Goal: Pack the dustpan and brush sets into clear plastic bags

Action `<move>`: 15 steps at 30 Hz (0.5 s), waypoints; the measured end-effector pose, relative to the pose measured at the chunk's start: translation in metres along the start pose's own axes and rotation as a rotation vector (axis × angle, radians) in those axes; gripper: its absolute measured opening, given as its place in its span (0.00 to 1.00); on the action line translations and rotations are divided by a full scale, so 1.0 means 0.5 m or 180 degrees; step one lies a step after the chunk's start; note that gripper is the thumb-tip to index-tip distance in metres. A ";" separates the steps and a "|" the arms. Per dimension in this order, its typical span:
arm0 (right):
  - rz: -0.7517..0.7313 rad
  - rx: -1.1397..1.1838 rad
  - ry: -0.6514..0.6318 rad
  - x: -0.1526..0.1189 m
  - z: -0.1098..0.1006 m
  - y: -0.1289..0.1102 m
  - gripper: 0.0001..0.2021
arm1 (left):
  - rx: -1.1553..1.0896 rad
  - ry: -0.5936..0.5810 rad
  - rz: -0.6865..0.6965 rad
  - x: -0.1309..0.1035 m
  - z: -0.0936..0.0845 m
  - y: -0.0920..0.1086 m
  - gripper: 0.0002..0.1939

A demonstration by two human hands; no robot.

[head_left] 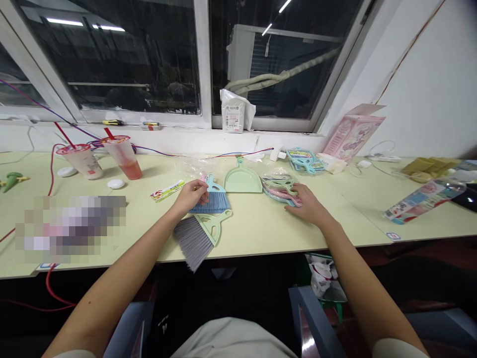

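My left hand (pixel 192 195), fingers curled, is at the left side of a small blue hand brush (pixel 216 199), closed on its edge. Below it lies a green hand brush (pixel 216 224) with grey bristles, which stick out past the table's front edge. A pale green dustpan (pixel 243 180) rests between my hands, its handle pointing away from me. On the right, my right hand (pixel 308 203) grips the edge of a stack of plastic-wrapped dustpans (pixel 281 191) in green, pink and blue, thumb nearer me. The fingertips are partly hidden.
Clear plastic wrapping (pixel 192 166) and a printed card strip (pixel 167 191) lie left of the dustpan. Two drink cups (pixel 124 158) stand at the back left. More blue dustpans (pixel 305 160), a pink box (pixel 354 133) and a clear bottle (pixel 425 200) are on the right.
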State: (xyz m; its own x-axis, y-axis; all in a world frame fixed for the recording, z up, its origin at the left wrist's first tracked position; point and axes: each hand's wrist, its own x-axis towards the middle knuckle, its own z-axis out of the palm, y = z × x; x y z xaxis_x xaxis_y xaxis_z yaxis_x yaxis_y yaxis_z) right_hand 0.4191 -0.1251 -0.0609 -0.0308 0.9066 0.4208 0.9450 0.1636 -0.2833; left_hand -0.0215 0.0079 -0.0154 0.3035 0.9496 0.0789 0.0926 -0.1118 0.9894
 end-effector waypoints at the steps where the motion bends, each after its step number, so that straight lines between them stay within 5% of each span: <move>1: -0.0014 -0.0035 0.0042 0.001 0.001 0.000 0.30 | -0.0005 0.0006 0.0003 0.000 0.000 0.000 0.06; 8: 0.0106 -0.0311 0.0567 -0.011 0.017 -0.001 0.22 | 0.0030 0.0026 0.0036 0.005 -0.004 -0.004 0.06; 15: 0.0215 -0.0498 0.0888 -0.018 0.016 -0.019 0.26 | 0.0412 0.0127 0.0152 0.016 -0.014 -0.021 0.06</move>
State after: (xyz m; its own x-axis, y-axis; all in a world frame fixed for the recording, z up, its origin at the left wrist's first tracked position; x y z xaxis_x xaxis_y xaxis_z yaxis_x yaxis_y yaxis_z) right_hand 0.4079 -0.1317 -0.0688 0.1037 0.7682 0.6317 0.9811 0.0253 -0.1919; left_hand -0.0265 0.0184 -0.0241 0.2727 0.9529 0.1328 0.2014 -0.1915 0.9606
